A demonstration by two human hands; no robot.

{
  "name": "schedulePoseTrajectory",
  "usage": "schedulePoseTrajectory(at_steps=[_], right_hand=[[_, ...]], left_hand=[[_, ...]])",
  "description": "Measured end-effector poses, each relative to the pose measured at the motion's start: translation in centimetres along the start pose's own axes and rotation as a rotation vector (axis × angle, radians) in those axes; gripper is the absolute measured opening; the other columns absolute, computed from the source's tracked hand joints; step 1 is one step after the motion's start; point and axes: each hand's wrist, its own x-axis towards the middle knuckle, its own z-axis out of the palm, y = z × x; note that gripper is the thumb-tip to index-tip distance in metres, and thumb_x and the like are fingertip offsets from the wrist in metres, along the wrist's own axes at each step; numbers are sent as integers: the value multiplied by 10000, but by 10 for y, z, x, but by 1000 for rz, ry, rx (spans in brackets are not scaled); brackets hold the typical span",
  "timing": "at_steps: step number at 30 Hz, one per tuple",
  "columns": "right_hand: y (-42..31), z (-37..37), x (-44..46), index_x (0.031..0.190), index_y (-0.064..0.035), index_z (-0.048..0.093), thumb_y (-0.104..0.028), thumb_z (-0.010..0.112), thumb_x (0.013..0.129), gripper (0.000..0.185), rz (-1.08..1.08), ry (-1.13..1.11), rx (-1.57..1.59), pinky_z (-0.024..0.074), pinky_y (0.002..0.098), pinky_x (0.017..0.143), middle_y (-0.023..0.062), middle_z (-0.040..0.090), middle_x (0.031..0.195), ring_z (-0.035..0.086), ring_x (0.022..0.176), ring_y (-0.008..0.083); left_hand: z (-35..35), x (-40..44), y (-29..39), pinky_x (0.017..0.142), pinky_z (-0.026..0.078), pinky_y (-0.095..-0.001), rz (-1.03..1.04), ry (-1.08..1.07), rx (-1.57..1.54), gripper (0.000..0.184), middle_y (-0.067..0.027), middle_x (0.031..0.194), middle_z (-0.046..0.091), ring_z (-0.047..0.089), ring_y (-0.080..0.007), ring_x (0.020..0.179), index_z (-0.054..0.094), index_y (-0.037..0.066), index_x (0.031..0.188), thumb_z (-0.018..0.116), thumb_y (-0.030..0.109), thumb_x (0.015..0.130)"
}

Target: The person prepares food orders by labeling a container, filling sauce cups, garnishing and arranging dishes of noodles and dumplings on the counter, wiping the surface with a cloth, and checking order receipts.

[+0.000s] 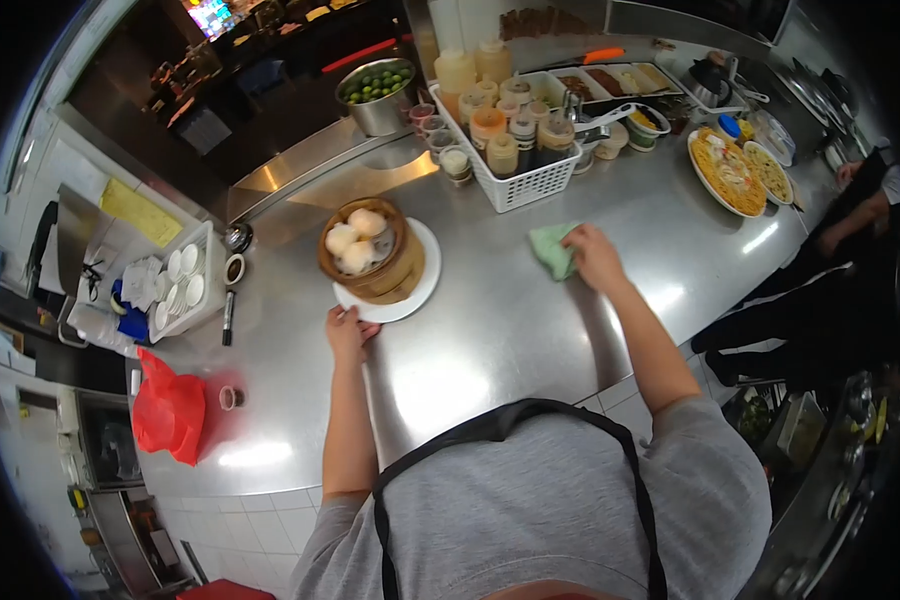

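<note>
Your left hand [348,330] grips the near rim of a round white plate [431,262] under a brown bamboo steamer [404,268] of pale, rounded dumplings [357,257], your right hand [594,258] pinching a crumpled green cloth [548,250] on the steel surface [510,310].

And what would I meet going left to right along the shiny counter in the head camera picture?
Red plastic bag, black marker, bamboo steamer, green cloth, your right hand, heaped yellow food.
</note>
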Motion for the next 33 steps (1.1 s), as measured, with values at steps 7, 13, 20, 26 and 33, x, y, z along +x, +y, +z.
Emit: schedulePoseTrajectory(at_steps=[7,13,20,26,33], right_hand=[[99,-103,88,928,-92,633,-93,614,722,208,87,150,34,469,326,704,121,616,852,590,797,255],[176,-171,222,1075,-91,523,-174,575,780,311,-10,305,-216,471,418,715,165,627,917,608,815,335],[260,-211,353,859,-85,596,-83,469,791,144,73,7,-1179,490,418,786,154,556,1044,489,1075,337],[428,-259,477,1052,-134,607,-69,468,811,286,-364,162,-2001,466,431,843,117,464,1251,485,1098,295],[414,-261,497,1145,-146,544,-73,439,834,337,-287,-24,-1467,475,399,817,81,433,1297,544,1023,262]], left_hand=[[-3,13,-11,467,515,-276,108,208,-171,319,-101,749,549,550,-155,518,341,18,1157,473,70,871],[11,-10,-21,531,464,-210,439,298,6,498,-58,795,516,533,-109,617,228,53,1299,489,60,874],[22,-9,-21,509,396,-184,464,458,140,501,-23,753,502,473,-67,592,249,51,1313,505,76,882],[17,-4,-28,476,339,-192,476,508,210,441,-18,726,490,403,-57,553,308,17,1266,515,91,884],[13,-1,-35,454,321,-173,479,595,282,379,0,815,517,399,-34,588,354,16,1214,520,144,898]])
